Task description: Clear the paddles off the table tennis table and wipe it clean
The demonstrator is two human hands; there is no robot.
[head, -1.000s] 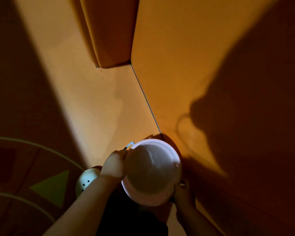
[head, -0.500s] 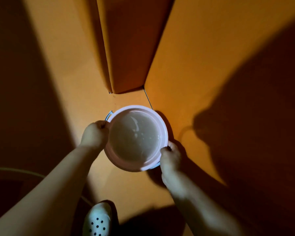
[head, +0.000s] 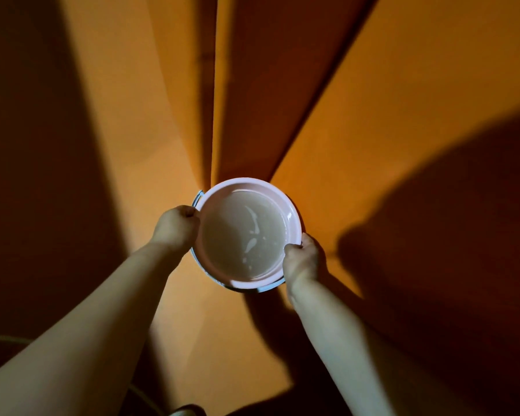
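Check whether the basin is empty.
No, the basin holds cloudy water that glints with reflected light.

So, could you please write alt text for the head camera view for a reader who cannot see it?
The left hand and right hand grip opposite sides of a pale pink basin holding cloudy water, arms stretched forward. Around it are orange surfaces crossed by deep shadows.

pink basin held farther out ahead and higher in view, what looks like a shoe nearly gone
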